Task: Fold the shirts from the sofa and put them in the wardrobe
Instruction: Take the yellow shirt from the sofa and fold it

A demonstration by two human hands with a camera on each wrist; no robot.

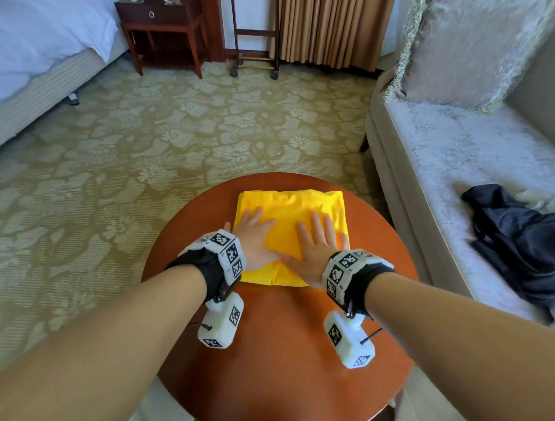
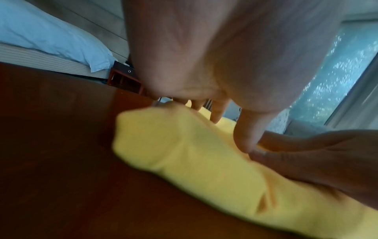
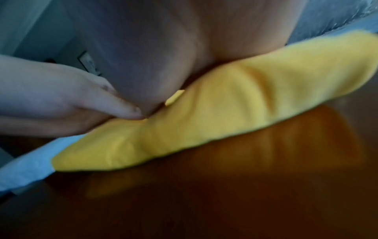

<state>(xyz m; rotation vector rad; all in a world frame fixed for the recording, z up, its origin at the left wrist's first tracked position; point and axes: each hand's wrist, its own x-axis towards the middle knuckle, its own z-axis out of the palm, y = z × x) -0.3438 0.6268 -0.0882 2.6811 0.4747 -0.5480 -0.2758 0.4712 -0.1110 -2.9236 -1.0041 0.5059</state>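
Shirts, item one: yellow shirt [image 1: 289, 207], folded into a compact rectangle, lying on the far half of the round wooden table [image 1: 280, 352]. We press it flat with both palms. Left hand [image 1: 256, 241]: fingers straight and spread, resting on the near left part of the fabric, gripping nothing. Right hand [image 1: 316, 246]: likewise flat and spread on the near right part, holding nothing. The two thumbs meet near the middle of the near edge.

Item two: dark garment [image 1: 520, 241], unfolded, heaped on the sofa [image 1: 444, 159] seat to our right, well apart from the table. A pale piece of cloth shows just behind it; we cannot tell what it is.

Progress, as we judge it: the yellow shirt appears fully folded and is at the smoothing stage; it has not yet gone to the wardrobe, which no view shows. The dark garment awaits folding.

Views compared: the head view alone shows the sofa heap, the bed [image 1: 39, 44], the nightstand [image 1: 163, 26] and the curtains [image 1: 333, 26]. The left wrist view shows the thick, rounded near edge of the fold and the thumb tips touching over it. The right wrist view shows the same edge with the table's glossy reflection beneath; both are blurred.
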